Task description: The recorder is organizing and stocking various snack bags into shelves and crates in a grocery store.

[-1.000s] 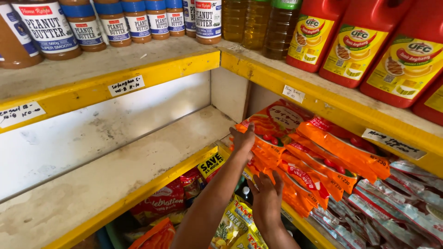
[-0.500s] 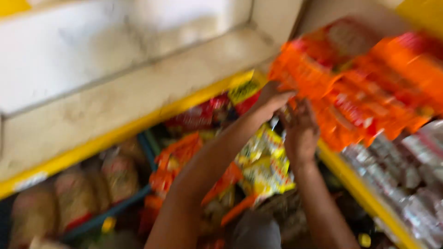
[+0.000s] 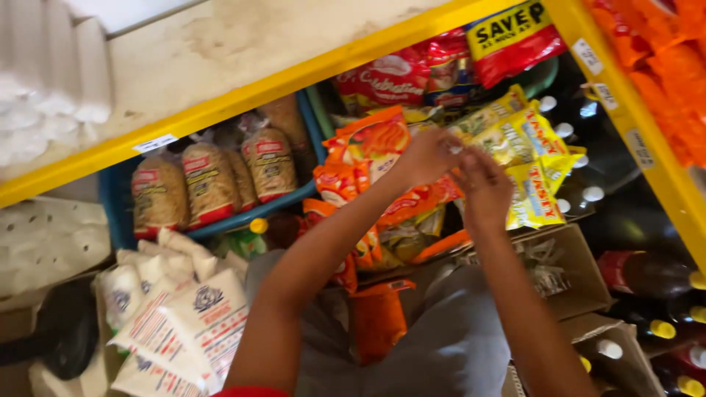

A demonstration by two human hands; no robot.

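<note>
Below yellow-edged shelf [image 3: 243, 95], left hand [image 3: 423, 156] and right hand [image 3: 482, 184] meet over yellow plastic snack packets [image 3: 526, 158]; fingers curled, grip unclear. Orange packets [image 3: 368, 151] just left of hands.

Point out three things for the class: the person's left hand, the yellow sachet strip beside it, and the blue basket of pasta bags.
left hand [image 3: 425, 156], head view, on the knuckles.
yellow sachet strip [image 3: 531, 192], head view, on a lower sachet's face.
blue basket [image 3: 116, 192], head view, on its left wall.

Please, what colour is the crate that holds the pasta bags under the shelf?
The crate is blue; the head view shows its rim around the pasta bags.
</note>
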